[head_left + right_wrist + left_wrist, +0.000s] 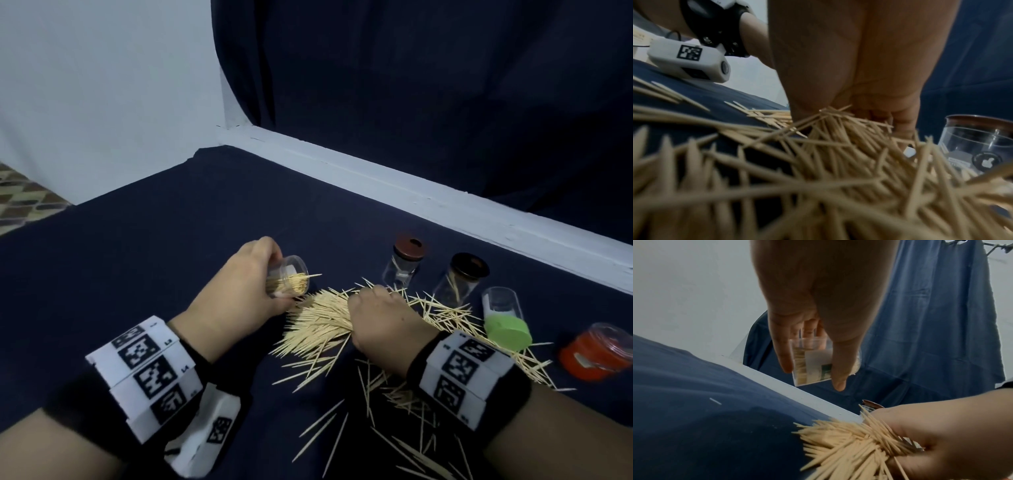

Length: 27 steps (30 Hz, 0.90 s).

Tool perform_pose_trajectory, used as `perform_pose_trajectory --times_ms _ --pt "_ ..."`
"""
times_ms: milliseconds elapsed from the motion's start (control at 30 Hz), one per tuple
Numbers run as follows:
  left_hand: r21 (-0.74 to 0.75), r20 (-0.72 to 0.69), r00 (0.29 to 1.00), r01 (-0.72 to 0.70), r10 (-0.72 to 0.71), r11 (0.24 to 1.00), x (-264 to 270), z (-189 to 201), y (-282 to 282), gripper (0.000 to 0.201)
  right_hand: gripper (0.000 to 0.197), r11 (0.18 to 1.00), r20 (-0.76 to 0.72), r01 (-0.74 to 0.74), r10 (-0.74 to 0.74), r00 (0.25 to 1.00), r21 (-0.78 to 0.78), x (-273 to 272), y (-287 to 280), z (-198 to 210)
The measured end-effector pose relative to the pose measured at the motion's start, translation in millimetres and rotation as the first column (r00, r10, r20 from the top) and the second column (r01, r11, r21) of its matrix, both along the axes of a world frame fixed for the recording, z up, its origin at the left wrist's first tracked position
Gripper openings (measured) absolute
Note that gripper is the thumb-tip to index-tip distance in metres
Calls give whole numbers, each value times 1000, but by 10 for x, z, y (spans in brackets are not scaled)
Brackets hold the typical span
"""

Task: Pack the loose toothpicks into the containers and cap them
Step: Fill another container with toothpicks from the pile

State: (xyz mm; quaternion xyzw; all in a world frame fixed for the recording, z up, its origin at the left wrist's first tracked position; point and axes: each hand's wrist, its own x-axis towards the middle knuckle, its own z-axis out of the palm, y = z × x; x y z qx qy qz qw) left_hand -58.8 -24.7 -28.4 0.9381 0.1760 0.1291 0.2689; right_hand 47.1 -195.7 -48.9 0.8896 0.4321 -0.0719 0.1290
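Observation:
My left hand (239,291) grips a clear uncapped container (287,279) tipped on its side, its mouth facing right and partly filled with toothpicks. In the left wrist view the fingers wrap the same container (812,361). My right hand (376,315) clutches a thick bundle of toothpicks (318,322) just right of that mouth, low over the dark blue cloth (171,257). The bundle (849,443) fans out from the fist, and the right wrist view shows the sticks (838,138) gathered under my curled fingers. Loose toothpicks (394,394) lie scattered around and below my right wrist.
Behind the pile stand two clear jars with a brown cap (409,248) and a black cap (470,267). A green-capped container (505,322) lies in the pile, and a red-capped one (597,353) lies at the far right. A white ledge (411,181) borders the cloth.

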Motion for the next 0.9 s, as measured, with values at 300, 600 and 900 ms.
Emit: perform_pose_trajectory --times_ms 300,600,900 --pt "31 -81 996 35 -33 999 200 -7 -59 44 12 994 -99 112 -110 989 16 167 -183 151" --pt "61 -127 985 123 -115 991 407 44 -255 44 17 989 -57 79 -72 996 122 283 -512 558" --pt "47 -123 966 235 -227 971 602 121 -605 43 19 999 125 -34 38 991 -30 260 -500 638"
